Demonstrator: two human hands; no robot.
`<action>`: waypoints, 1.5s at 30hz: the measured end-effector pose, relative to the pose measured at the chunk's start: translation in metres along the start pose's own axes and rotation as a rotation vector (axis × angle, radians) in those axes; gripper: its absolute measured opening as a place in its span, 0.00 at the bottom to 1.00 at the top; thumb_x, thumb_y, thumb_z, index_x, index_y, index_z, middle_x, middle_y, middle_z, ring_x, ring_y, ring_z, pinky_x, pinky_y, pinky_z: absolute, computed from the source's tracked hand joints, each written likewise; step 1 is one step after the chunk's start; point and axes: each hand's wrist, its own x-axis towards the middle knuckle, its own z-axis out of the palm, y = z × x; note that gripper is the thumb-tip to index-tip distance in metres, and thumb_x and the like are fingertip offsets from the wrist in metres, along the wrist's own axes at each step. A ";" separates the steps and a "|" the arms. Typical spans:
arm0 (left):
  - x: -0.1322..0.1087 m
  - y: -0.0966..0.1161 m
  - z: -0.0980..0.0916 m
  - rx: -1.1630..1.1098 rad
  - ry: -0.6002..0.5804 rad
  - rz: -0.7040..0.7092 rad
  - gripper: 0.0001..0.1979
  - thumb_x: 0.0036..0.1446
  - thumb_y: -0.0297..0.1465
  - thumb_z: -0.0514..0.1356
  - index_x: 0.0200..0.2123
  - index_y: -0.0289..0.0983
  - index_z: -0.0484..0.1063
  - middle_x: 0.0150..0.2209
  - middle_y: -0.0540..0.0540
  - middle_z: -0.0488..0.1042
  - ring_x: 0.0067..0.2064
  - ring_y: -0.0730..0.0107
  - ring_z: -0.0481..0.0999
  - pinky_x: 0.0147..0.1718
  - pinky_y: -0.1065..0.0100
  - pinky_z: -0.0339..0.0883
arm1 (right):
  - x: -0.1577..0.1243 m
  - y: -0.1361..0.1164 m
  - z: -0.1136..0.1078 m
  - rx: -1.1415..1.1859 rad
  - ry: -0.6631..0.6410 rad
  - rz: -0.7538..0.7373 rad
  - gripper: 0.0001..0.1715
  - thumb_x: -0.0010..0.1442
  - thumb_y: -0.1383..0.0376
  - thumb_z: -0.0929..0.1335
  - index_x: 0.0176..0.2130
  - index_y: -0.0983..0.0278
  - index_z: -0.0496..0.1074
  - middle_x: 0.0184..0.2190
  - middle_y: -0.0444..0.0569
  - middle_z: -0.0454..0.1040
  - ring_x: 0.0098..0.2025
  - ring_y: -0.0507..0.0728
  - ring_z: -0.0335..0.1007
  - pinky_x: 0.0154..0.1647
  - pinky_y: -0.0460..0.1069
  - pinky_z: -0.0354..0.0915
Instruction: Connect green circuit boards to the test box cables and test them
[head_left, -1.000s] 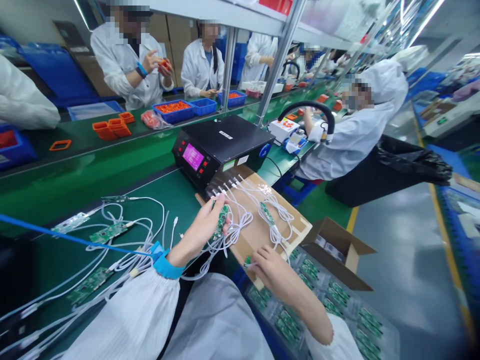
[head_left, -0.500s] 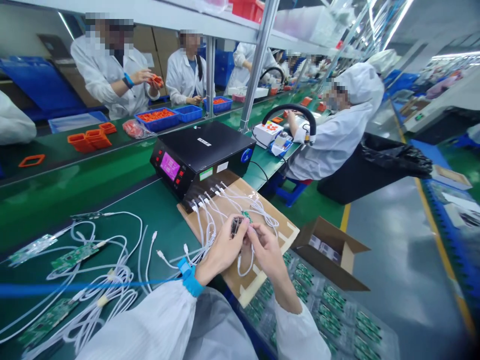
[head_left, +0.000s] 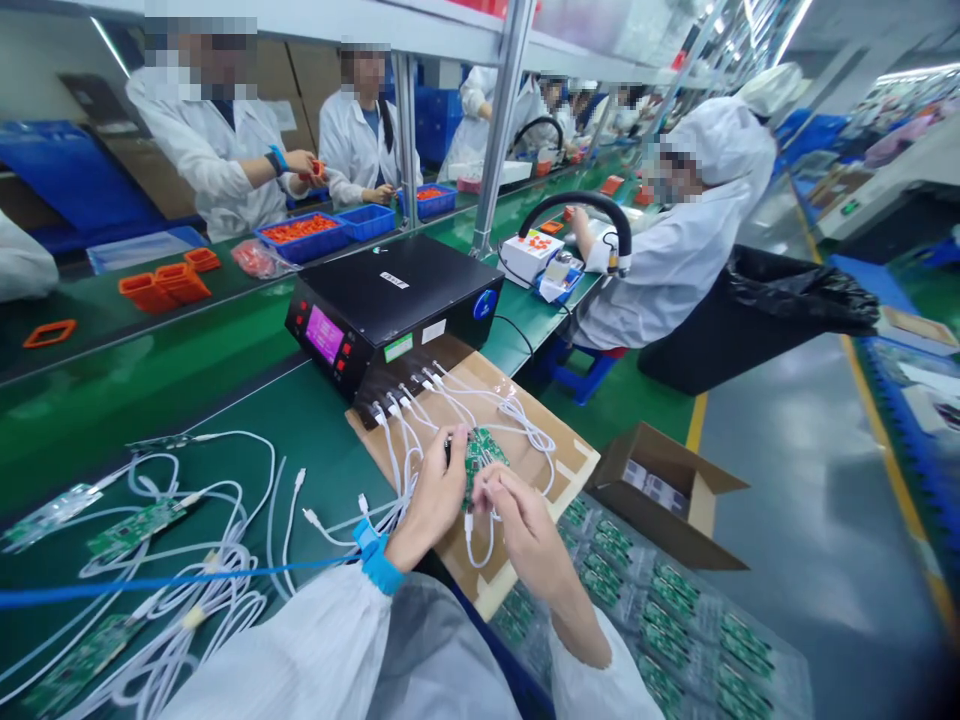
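A green circuit board (head_left: 484,450) is held in my left hand (head_left: 435,490), its component side facing up. The left wrist wears a blue strap. My right hand (head_left: 525,515) is closed in a pinch at the board's lower right edge; what lies between its fingertips is hidden. A white cable (head_left: 480,562) loops under the hands, its plug end by the board's lower edge. Beneath lies a brown cardboard sheet (head_left: 555,465). Behind it stands a black tester box (head_left: 390,290) with a lit pink screen, and several white cables run out of its front.
On the left lie tangled white cables (head_left: 217,600) with several circuit boards (head_left: 135,528). A plastic tray of boards (head_left: 675,640) is at the lower right, beside an open carton (head_left: 675,500). Co-workers sit across the line and to the right, near a black bin (head_left: 697,340).
The circuit board has turned so its green face shows between my hands. My right hand has shifted down to its lower edge. The view has moved slightly.
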 end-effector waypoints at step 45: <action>0.045 0.019 0.000 -0.190 -0.041 -0.129 0.19 0.61 0.45 0.65 0.46 0.38 0.69 0.30 0.51 0.74 0.26 0.73 0.73 0.25 0.72 0.68 | 0.090 0.057 -0.053 -0.581 -0.071 -0.088 0.18 0.74 0.56 0.61 0.34 0.61 0.69 0.29 0.47 0.73 0.31 0.56 0.68 0.35 0.51 0.64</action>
